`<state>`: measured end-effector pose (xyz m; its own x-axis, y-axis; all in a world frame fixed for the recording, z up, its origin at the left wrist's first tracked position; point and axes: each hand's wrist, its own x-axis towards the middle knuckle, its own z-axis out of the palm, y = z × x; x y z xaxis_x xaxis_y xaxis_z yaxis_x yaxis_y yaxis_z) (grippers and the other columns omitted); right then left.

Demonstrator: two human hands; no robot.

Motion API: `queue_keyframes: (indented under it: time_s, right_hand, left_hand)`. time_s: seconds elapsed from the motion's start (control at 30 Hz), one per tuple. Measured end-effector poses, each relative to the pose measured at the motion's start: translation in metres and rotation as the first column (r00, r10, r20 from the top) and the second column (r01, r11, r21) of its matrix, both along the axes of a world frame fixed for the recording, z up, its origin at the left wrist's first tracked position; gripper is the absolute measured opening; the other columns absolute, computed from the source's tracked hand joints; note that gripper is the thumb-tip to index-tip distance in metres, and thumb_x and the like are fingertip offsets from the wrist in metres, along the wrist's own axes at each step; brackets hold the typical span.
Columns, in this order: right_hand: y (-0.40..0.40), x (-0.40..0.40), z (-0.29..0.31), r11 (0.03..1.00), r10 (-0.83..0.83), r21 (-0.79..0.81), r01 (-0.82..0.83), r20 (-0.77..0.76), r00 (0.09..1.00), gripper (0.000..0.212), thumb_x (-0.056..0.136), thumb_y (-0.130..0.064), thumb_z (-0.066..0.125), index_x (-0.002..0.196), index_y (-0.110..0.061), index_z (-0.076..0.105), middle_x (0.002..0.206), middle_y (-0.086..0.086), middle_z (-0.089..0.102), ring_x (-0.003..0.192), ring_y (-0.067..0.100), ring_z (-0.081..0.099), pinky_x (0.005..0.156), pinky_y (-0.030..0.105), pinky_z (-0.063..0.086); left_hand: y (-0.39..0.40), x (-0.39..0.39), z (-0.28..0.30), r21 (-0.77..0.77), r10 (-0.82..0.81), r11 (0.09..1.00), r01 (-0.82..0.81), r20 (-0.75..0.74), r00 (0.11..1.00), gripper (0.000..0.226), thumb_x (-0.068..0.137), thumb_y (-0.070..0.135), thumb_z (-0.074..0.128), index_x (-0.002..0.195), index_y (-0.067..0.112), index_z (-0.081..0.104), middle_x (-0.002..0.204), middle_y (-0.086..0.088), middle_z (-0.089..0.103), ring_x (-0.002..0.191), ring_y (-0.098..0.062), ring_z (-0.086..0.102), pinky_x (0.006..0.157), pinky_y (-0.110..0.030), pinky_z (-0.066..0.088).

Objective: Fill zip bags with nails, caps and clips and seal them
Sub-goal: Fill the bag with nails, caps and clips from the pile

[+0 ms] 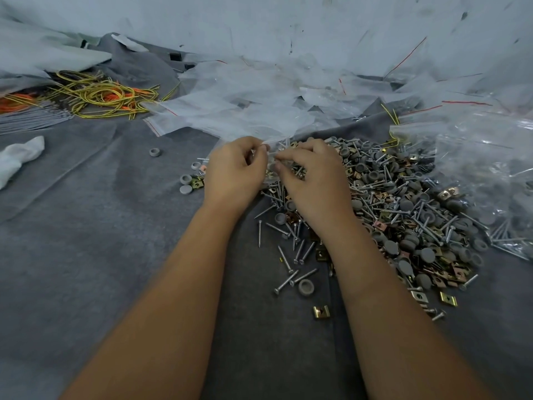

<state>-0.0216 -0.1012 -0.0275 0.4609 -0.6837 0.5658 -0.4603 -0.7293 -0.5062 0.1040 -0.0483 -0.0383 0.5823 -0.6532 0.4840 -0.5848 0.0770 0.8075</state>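
Observation:
My left hand and my right hand meet over the near left edge of a big heap of nails, grey caps and brass clips. Between them they pinch a small clear zip bag by its top edge. The bag holds a few parts, hard to tell apart through the plastic. A pile of empty zip bags with red seal lines lies just beyond the hands. Loose nails and a grey cap are scattered near my right forearm.
Grey cloth covers the work surface. Yellow and orange wire ties lie at the far left, a white crumpled cloth at the left edge. Clear bags of stock sit on the right. A few caps lie left of my left hand.

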Motion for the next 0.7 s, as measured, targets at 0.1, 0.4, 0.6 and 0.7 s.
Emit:
queue_keyframes:
  time_s: [0.1, 0.4, 0.6, 0.7]
  right_hand:
    - [0.0032, -0.0011, 0.0031, 1.000, 0.022, 0.015, -0.023, 0.056, 0.998, 0.031, 0.092, -0.026, 0.062, 0.123, -0.023, 0.066, 0.105, 0.002, 0.059, 0.100, 0.019, 0.055, 0.089, 0.039, 0.046]
    - [-0.0010, -0.0068, 0.0066, 0.988, -0.056, 0.147, 0.050, 0.040, 0.998, 0.029, 0.093, -0.009, 0.049, 0.107, -0.021, 0.071, 0.102, -0.004, 0.067, 0.077, 0.010, 0.055, 0.069, 0.030, 0.046]
    - [0.0034, -0.0034, 0.0061, 0.998, 0.060, 0.018, -0.057, -0.189, 0.980, 0.030, 0.090, -0.010, 0.054, 0.112, -0.021, 0.071, 0.110, -0.001, 0.067, 0.107, 0.019, 0.055, 0.096, 0.038, 0.044]
    - [0.0065, 0.0008, 0.0003, 0.991, 0.096, -0.045, -0.125, -0.407, 0.908, 0.032, 0.090, -0.016, 0.054, 0.118, -0.024, 0.068, 0.117, -0.002, 0.062, 0.112, 0.021, 0.047, 0.097, 0.038, 0.038]
  left_hand:
    - [-0.0002, 0.0004, -0.0002, -0.012, 0.007, 1.000, -0.006, 0.013, 1.000, 0.023, 0.090, 0.029, 0.052, 0.087, 0.019, 0.072, 0.051, 0.008, 0.051, 0.049, -0.003, 0.044, 0.052, -0.028, 0.035]
    - [-0.0027, 0.0050, 0.0011, -0.078, 0.189, 0.977, -0.200, -0.132, 0.973, 0.023, 0.097, 0.024, 0.050, 0.101, 0.017, 0.071, 0.055, 0.009, 0.050, 0.051, -0.005, 0.043, 0.056, -0.027, 0.036]
    - [-0.0011, 0.0062, 0.0037, -0.112, 0.225, 0.962, -0.249, -0.192, 0.955, 0.024, 0.097, 0.021, 0.049, 0.104, 0.016, 0.071, 0.057, 0.010, 0.051, 0.051, -0.003, 0.043, 0.056, -0.026, 0.035]
    - [-0.0017, 0.0043, 0.0040, -0.094, 0.217, 0.967, -0.238, -0.187, 0.958, 0.022, 0.097, 0.020, 0.049, 0.101, 0.016, 0.071, 0.059, 0.009, 0.052, 0.054, -0.007, 0.044, 0.059, -0.027, 0.035]
